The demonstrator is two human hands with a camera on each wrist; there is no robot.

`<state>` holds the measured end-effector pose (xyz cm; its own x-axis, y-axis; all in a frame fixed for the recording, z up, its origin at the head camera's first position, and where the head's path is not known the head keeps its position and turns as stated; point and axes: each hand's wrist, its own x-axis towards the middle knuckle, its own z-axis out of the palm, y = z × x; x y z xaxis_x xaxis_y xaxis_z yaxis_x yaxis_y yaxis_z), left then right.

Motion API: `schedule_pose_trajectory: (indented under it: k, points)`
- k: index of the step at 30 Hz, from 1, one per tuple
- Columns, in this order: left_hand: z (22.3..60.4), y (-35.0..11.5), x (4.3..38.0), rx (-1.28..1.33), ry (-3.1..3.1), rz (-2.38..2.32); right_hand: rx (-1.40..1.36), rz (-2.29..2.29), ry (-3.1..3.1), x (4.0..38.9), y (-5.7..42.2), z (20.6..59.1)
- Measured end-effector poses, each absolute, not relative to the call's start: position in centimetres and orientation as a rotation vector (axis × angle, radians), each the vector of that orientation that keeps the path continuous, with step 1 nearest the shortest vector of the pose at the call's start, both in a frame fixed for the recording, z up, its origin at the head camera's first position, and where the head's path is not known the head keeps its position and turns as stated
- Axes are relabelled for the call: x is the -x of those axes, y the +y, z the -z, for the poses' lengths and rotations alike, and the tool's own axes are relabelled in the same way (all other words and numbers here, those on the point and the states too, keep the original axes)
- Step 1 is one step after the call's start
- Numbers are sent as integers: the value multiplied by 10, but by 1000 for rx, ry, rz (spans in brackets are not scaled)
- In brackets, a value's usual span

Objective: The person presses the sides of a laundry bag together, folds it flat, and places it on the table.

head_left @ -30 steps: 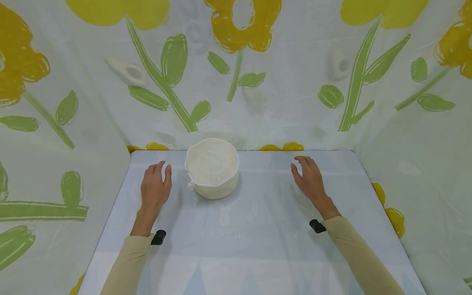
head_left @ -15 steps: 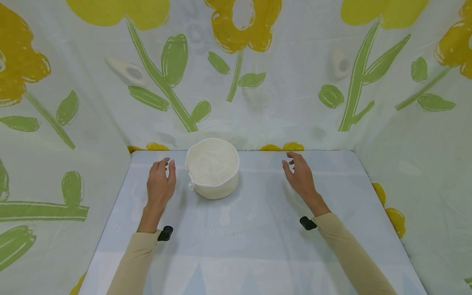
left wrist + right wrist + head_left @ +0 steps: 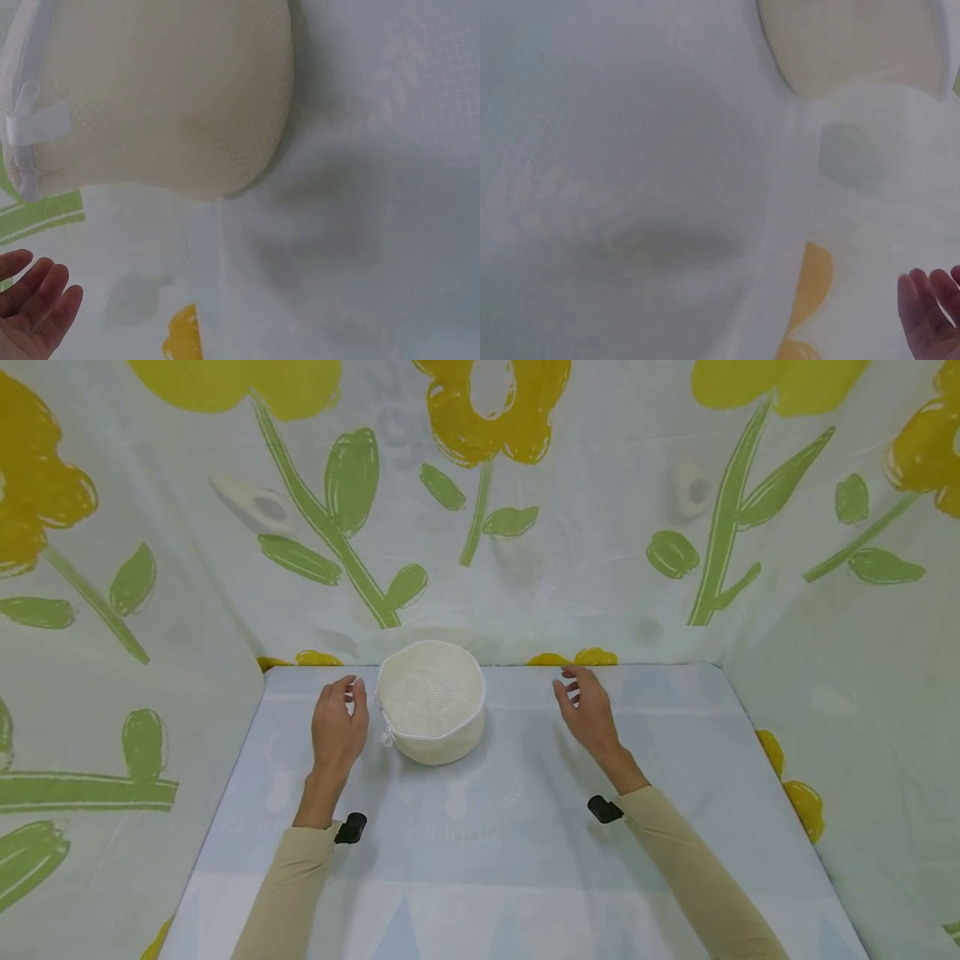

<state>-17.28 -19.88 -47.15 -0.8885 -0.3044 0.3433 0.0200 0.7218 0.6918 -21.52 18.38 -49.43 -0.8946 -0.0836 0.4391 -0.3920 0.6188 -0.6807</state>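
Observation:
A round cream mesh laundry bag (image 3: 438, 745) with white zipper trim stands upright near the table's far edge. Its white zipper pull (image 3: 387, 737) hangs on the left side, and a white tab (image 3: 39, 124) shows large in the left wrist view. Just left of the bag is my left hand (image 3: 340, 722), fingers loosely bent, holding nothing. Farther off on the bag's right side, my right hand (image 3: 589, 712) hovers with relaxed fingers and nothing in it. In the right wrist view the bag's side (image 3: 855, 45) appears at the top, apart from the fingertips.
The table (image 3: 480, 860) has a pale blue cover with faint prints. White curtains (image 3: 585, 577) with yellow flowers and green leaves rise along its back, left and right edges. A black wrist device (image 3: 350, 828) sits at the left cuff, another (image 3: 604, 809) at the right.
Both hands have moved inward toward the bag, the left going right and the right going left, each slightly farther forward. The bag has stayed where it was.

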Motion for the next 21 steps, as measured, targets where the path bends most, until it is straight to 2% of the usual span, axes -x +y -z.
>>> schedule_pose_trajectory:
  k: [21]
  points:
    - [470,-180,182,-297,-2419,1248,-348,-1438,-2524,220,125,489]
